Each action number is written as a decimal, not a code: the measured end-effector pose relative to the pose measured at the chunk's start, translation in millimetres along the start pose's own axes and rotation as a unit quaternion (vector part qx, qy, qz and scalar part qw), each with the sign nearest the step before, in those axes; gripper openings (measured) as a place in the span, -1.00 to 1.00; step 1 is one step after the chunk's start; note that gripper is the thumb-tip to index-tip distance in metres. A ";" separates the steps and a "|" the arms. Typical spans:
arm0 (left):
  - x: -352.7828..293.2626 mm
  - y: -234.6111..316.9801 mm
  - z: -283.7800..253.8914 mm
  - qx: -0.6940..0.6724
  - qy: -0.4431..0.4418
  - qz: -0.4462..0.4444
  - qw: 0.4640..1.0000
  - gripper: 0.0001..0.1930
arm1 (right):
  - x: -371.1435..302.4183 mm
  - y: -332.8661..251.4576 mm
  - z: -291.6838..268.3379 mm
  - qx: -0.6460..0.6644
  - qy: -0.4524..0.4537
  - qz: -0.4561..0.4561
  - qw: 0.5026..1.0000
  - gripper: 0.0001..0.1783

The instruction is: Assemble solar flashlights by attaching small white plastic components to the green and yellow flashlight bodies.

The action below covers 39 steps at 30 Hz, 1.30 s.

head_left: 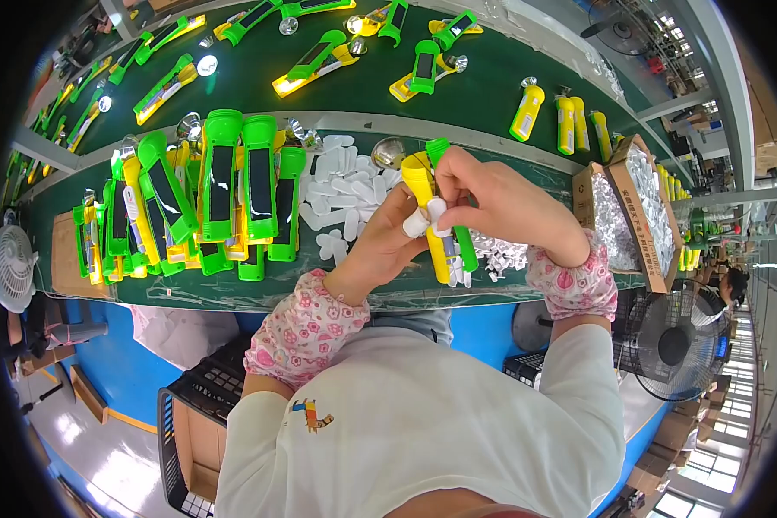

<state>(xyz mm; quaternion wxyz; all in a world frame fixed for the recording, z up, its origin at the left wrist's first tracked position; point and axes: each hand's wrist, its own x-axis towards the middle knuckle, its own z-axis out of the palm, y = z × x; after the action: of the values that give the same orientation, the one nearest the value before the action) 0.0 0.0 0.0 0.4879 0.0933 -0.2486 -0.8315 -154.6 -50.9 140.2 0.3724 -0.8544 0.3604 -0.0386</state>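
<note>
Together, the left hand [387,246] and right hand [492,203] gripped a yellow-and-green flashlight [436,220] in their fingers near the worktop's [259,289] front edge.

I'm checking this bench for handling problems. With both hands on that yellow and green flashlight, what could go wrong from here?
1. The left hand and right hand hold the flashlight above the bench, so a small part might drop into the white caps and get lost.
2. The stack of flashlights leans loosely beside the left forearm; a nudge could topple it.
</note>
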 end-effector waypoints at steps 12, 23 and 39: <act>19.9 5.7 11.8 -0.037 -0.004 0.142 0.989 -0.37 | -27.2 52.7 69.5 0.131 0.234 0.019 0.963 0.08; 49.2 49.8 -7.3 -0.119 0.030 0.211 0.970 -0.48 | -6.3 54.6 86.4 -0.097 0.397 -0.024 0.912 -0.27; 38.0 13.0 -26.0 -0.249 -0.013 0.141 0.958 -0.58 | 0.3 58.5 97.4 -0.086 0.381 -0.003 0.921 -0.35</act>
<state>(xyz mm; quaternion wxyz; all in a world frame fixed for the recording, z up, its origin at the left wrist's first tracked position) 1.0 -46.2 -12.4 0.6043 -0.0780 -0.0505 -0.7913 -156.1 -18.9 31.2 0.1323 -0.8051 0.4740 -0.3313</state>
